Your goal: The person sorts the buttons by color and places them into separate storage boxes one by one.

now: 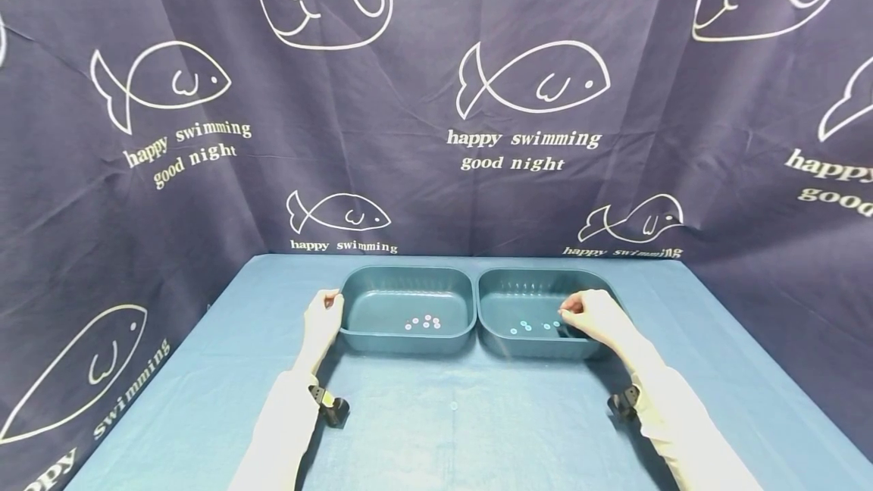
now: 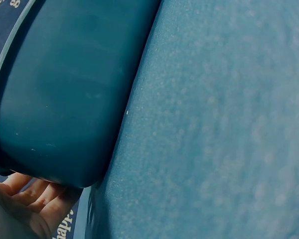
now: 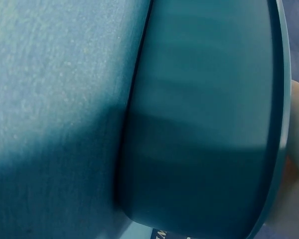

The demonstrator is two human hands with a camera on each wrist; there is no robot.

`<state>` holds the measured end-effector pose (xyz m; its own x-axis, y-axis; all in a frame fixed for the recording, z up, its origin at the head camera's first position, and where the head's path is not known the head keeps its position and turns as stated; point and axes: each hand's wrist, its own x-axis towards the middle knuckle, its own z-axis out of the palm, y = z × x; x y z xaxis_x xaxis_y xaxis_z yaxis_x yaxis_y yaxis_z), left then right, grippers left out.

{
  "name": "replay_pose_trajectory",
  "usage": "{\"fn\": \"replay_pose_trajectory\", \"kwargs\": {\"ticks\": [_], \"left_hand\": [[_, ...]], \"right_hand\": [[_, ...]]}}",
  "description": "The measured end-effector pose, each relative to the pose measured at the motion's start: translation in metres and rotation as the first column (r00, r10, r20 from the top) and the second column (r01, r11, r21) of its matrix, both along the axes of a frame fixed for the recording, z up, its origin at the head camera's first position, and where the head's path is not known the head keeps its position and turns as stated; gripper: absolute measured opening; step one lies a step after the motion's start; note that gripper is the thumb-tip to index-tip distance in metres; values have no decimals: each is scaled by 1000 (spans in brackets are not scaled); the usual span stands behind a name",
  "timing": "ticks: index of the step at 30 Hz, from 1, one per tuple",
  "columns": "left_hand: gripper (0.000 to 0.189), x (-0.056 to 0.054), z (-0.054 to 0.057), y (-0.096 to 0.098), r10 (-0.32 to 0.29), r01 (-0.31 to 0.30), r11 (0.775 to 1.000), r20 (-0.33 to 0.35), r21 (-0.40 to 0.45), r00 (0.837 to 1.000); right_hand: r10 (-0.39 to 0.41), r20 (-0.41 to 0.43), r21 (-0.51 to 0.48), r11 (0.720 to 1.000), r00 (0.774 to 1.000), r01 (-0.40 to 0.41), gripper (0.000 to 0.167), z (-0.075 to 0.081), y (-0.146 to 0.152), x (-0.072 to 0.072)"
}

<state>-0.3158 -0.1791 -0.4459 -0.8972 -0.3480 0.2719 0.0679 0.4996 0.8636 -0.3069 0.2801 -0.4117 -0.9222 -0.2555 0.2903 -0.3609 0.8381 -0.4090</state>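
At the left end of a teal plastic tray (image 1: 409, 342), my left hand (image 1: 323, 317) grips the end wall near the rim. Its fingers (image 2: 37, 196) bend against the outside of that wall in the left wrist view. Several small pinkish discs (image 1: 427, 318) lie in this tray. My right hand (image 1: 593, 313) reaches over the front right of a second teal tray (image 1: 528, 345), thumb and finger pinched round a tiny disc, mostly hidden by the fingertips. Several small light blue discs (image 1: 524, 323) lie on that tray's floor. In the right wrist view the tray wall hides the fingers.
The two trays stand side by side near the back of a table under a blue cloth (image 1: 409, 438). One small pale disc (image 1: 453, 406) lies on the cloth in front of them. A dark curtain (image 1: 423, 112) with white fish drawings hangs behind and at both sides.
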Motion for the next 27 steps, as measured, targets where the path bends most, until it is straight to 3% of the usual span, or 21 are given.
{"fn": "replay_pose_trajectory", "kwargs": {"ticks": [6,15,27], "left_hand": [[28,0,0,1,1,-1,1000,2,16,1000],[28,0,0,0,0,0,1000,-2,22,1000],[28,1,1,1,-1,1,1000,-4,20,1000]], "right_hand": [[-8,-4,-6,1000,1000,8,8,1,-1,4],[1,-84,-89,996,996,-9,9,5,-15,15],[97,-156,-183,975,983,-125,6,13,-44,32]]}}
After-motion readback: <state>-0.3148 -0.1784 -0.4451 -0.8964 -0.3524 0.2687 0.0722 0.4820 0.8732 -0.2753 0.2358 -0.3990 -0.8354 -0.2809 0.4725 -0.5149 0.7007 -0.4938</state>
